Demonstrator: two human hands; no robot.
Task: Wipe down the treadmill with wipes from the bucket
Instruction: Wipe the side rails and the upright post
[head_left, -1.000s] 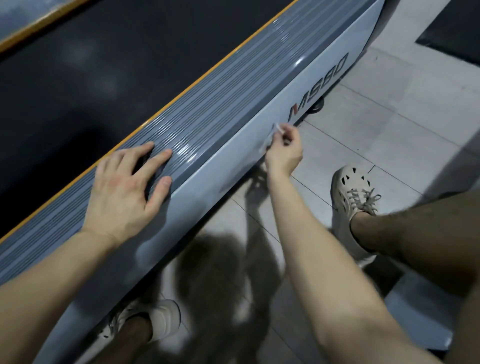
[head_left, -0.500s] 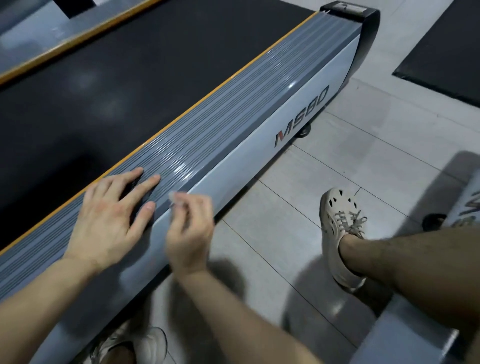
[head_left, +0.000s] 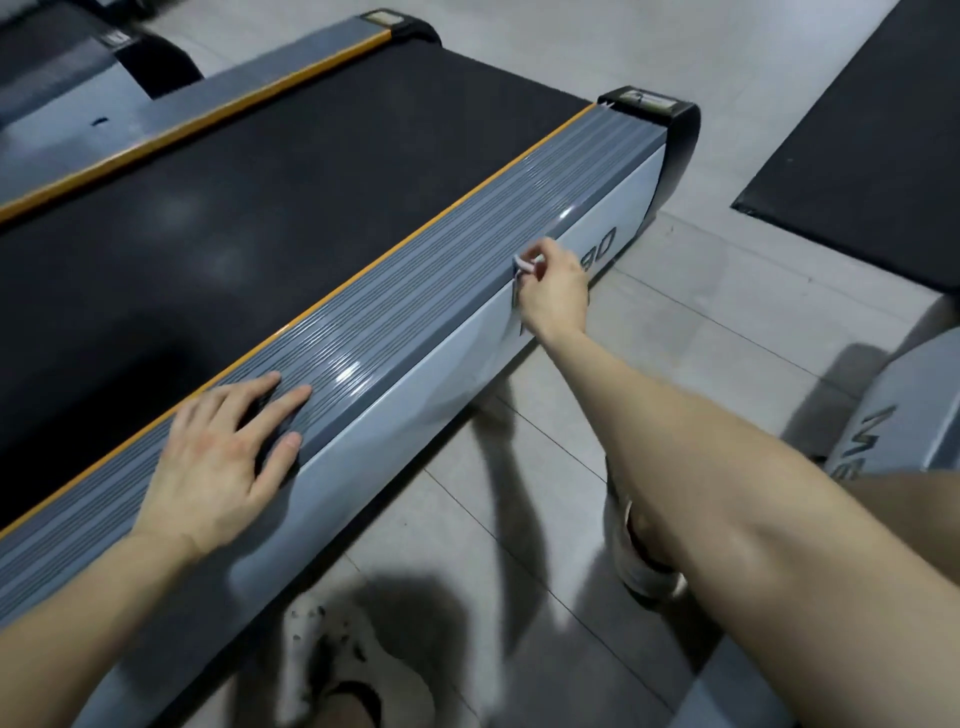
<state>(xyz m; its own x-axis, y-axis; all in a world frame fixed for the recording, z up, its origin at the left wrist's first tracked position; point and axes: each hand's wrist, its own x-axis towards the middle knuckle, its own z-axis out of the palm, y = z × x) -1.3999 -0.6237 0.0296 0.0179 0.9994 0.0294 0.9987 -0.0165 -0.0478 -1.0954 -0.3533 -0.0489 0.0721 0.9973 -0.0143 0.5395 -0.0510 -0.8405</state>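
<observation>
Right hand (head_left: 553, 288) pinches a small wipe (head_left: 523, 266) against the treadmill (head_left: 311, 171) on its pale side panel (head_left: 415, 400), near the rear end. That panel runs lengthwise toward the left hand (head_left: 218, 462), which lies flat on the ribbed rail (head_left: 415, 296).

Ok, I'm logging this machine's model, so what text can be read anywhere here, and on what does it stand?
"80": stylised end of the lettering on the treadmill's side panel; the start is hidden behind the right hand pinching the wipe.
"MS": on the neighbouring machine's grey panel, with the rest cut off.
End-cap label: too small to read.
</observation>
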